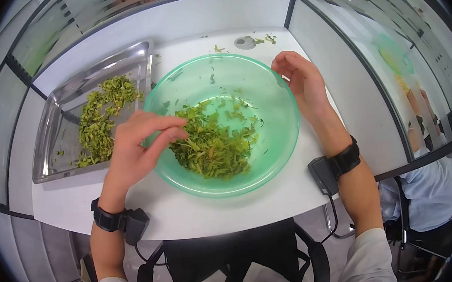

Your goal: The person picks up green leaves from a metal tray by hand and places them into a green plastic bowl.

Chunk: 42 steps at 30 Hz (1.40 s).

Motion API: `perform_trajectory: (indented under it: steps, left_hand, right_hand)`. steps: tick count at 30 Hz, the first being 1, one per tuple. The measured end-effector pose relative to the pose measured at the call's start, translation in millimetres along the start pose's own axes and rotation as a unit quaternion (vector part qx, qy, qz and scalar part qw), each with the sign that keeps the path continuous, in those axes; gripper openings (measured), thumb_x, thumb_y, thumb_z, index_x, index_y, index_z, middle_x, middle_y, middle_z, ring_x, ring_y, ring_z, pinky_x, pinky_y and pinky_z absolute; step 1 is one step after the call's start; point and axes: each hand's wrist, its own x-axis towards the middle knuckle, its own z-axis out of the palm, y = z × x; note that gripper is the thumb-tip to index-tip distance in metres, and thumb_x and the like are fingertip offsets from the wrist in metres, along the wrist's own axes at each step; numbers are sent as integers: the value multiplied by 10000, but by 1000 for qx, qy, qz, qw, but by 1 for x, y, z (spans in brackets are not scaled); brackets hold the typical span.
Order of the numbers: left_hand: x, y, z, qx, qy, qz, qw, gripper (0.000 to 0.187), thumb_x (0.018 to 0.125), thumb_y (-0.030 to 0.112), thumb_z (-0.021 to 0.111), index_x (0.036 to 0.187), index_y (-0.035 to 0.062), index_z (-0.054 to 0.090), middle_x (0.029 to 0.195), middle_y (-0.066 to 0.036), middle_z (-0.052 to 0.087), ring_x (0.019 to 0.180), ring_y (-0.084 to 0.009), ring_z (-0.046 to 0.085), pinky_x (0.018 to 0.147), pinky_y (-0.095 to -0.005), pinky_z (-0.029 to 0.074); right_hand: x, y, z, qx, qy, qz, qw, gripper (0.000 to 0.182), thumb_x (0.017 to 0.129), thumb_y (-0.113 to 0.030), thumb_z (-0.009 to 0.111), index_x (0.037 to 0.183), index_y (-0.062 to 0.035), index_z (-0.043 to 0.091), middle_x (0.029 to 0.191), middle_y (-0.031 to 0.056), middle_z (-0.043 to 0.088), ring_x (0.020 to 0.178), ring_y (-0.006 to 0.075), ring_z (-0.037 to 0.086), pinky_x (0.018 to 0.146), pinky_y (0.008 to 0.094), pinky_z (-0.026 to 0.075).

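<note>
A translucent green plastic bowl (277, 140) stands on the white table, with a heap of chopped green leaves (217, 148) in it. My left hand (141, 141) reaches over the bowl's left side. Its thumb and forefinger are pinched together at the edge of the heap; what lies between the tips is too small to make out. At the bowl's upper right rim, my right hand (304, 86) is closed with its fingers curled on the edge. Left of the bowl, a rectangular metal tray (54, 149) holds more of the chopped leaves (100, 118).
Loose leaf bits (266, 39) lie by a grey cable grommet (244, 43) at the back. Partitions with striped glass (373, 79) close in the table (191, 216) behind and to the right. A person in a light blue top (433, 188) sits beyond the right partition.
</note>
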Motion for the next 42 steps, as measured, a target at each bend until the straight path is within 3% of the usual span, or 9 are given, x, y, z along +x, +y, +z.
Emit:
perform_trajectory:
  steps: [5, 8, 14, 23, 26, 33, 36, 40, 42]
  left_hand:
    - [-1, -8, -3, -56, 45, 42, 997, 158, 620, 69, 823, 714, 81, 696, 716, -9, 678, 688, -172, 603, 717, -288, 441]
    - [-2, -10, -1, -30, 39, 35, 998, 187, 629, -22, 779, 778, 33, 680, 744, -47, 667, 742, -181, 592, 702, -296, 456]
    - [2, -4, 2, -40, 43, 18, 998, 183, 633, -26, 775, 780, 39, 689, 756, -49, 674, 765, -177, 595, 725, -300, 460]
    - [1, -7, 1, -6, 31, -8, 999, 147, 678, 37, 773, 805, 87, 717, 787, -8, 682, 831, -183, 598, 780, -320, 448]
    - [-2, -13, -4, -15, 61, 37, 997, 155, 700, -50, 720, 830, 26, 685, 805, -52, 676, 801, -184, 585, 741, -292, 462]
    - [-2, -80, -62, -114, 142, -215, 959, 185, 810, 1, 635, 992, -26, 648, 869, -91, 676, 772, -140, 606, 748, -270, 480]
    - [-15, -107, -66, -50, 114, -233, 965, 269, 819, 65, 641, 1079, -6, 628, 951, -92, 681, 822, -161, 621, 764, -289, 485]
    - [-21, -107, -60, 216, -13, -211, 953, 376, 762, 142, 671, 1129, 73, 623, 1108, -119, 641, 1003, -296, 598, 873, -380, 472]
    - [-23, -105, -54, 311, -63, -96, 943, 470, 768, 171, 670, 1221, 104, 562, 1224, -131, 577, 1131, -315, 529, 977, -407, 403]
  right_hand:
    - [3, 6, -4, -74, 12, 3, 997, 152, 905, -201, 558, 908, -54, 596, 840, -2, 612, 649, 52, 480, 575, 189, 358]
    - [2, 6, -5, -132, 5, 2, 991, 121, 886, -172, 612, 881, -55, 578, 839, -14, 591, 746, 49, 526, 685, 188, 432]
    - [-3, 5, 9, -149, 9, -51, 987, 160, 811, -122, 722, 843, -67, 575, 780, -31, 605, 723, 31, 568, 660, 181, 444]
    - [-4, 4, 9, -173, 6, -45, 984, 158, 815, -133, 722, 825, -67, 578, 794, -30, 606, 730, 33, 568, 654, 179, 435]
    - [-2, 9, 5, -166, 16, -62, 984, 133, 823, -137, 718, 870, -56, 624, 799, -10, 636, 733, 35, 572, 648, 184, 452]
    - [5, 17, -5, -103, 134, -55, 984, 193, 862, -195, 676, 977, -41, 661, 831, 10, 653, 587, 40, 501, 524, 182, 362]
    - [7, 18, -11, -88, 164, -33, 982, 229, 903, -221, 620, 1029, -34, 657, 880, 44, 658, 567, 46, 493, 502, 191, 347]
    - [6, 18, -6, -91, 144, 35, 985, 234, 916, -161, 554, 1087, -18, 626, 888, 74, 659, 629, 68, 545, 574, 199, 445]
    - [7, 20, -8, -170, 94, 47, 980, 244, 900, -131, 556, 1109, -15, 606, 880, 71, 661, 685, 77, 579, 622, 203, 481]
